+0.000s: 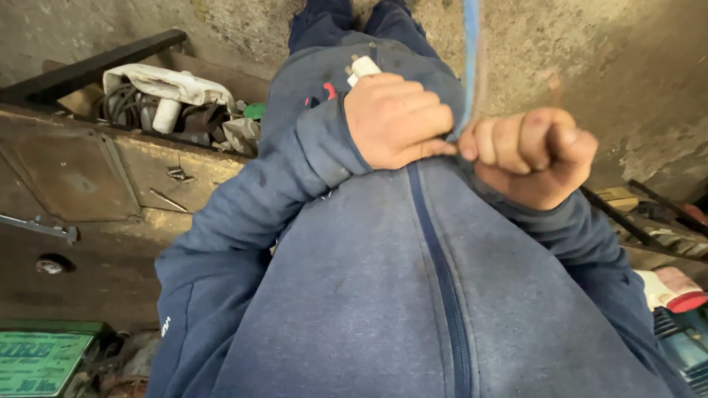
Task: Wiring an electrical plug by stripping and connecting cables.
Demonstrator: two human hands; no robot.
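Head view: green rectangular sign (40, 362), lower left.

Your view is dim and evenly lit, soft light falling from above onto the concrete floor (634, 81) with no hard shadows or glare. The blue cord (470, 59) rising from your right hand (535, 151) smears with motion blur, while your left hand (394, 118) and blue jacket (383, 295) stay fairly sharp. Toward the edges the wide lens bends lines, and the green box (44, 361) at the lower left corner looks soft.
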